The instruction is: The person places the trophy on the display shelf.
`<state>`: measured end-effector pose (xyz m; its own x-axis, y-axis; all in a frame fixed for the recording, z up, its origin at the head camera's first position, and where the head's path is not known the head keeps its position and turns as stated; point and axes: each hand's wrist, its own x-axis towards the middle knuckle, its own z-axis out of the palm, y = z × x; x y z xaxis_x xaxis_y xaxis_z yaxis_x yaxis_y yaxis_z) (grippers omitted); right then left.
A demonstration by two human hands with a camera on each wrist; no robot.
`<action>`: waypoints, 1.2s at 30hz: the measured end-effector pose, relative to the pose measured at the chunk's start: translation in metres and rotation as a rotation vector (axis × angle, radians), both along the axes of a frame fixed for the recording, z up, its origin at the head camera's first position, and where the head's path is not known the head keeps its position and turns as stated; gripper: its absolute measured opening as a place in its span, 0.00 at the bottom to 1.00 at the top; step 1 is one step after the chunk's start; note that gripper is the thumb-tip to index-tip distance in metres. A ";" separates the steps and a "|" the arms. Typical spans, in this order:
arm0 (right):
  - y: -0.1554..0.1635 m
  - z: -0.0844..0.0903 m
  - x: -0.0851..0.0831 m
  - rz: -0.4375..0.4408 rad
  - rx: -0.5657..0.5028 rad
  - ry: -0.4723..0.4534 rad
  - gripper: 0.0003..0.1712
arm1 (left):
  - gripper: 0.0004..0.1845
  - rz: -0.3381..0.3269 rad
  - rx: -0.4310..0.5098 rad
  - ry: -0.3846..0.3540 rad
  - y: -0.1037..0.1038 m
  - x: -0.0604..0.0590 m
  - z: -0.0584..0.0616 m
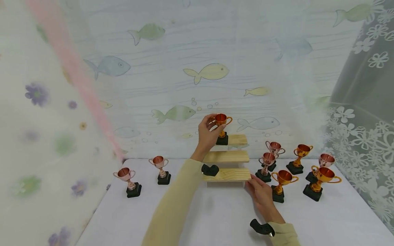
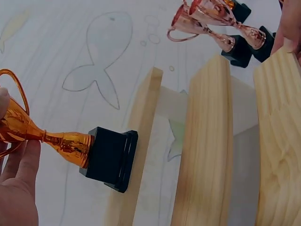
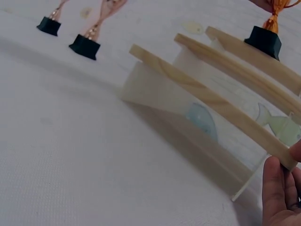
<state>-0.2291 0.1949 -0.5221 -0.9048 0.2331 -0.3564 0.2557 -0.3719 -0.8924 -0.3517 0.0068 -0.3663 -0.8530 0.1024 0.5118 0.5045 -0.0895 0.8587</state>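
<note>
The left hand (image 1: 210, 135) is grasping a gold trophy (image 2: 70, 146), its thumb and fingers pinching around the cup. The trophy is standing upright over the left part of the top tier of the wooden rack (image 1: 226, 156), its black base (image 1: 222, 139) meeting that board; whether the board is bearing the full weight, I cannot tell. The right hand (image 1: 261, 194) is gripping the right end of the rack's lowest tier, thumb on top and fingers tucked underneath, probably steadying it.

On the worktop (image 1: 227, 218), two rose-gold trophies (image 1: 161, 171) are standing left of the rack. Right of the rack, three more gold trophies (image 1: 297, 160) and three more rose-gold trophies (image 1: 267, 164) are standing close together. A fish-printed curtain (image 1: 206, 73) is hanging behind the rack.

The held trophy is likely being light and stiff, perhaps thin plated plastic, with its shiny skin turning slippery under a loose grip. The looped handles are looking slender and probably fragile, so they should not be carrying the load. The lower cup, just above the narrow stem, is offering a sound hold, leaving the square base free to be settling flat; pinching the base sides would be serving for small corrections.
</note>
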 end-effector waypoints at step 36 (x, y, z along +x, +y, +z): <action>0.000 -0.005 -0.003 0.000 0.009 0.005 0.32 | 0.24 -0.009 -0.039 -0.058 0.051 -0.016 0.002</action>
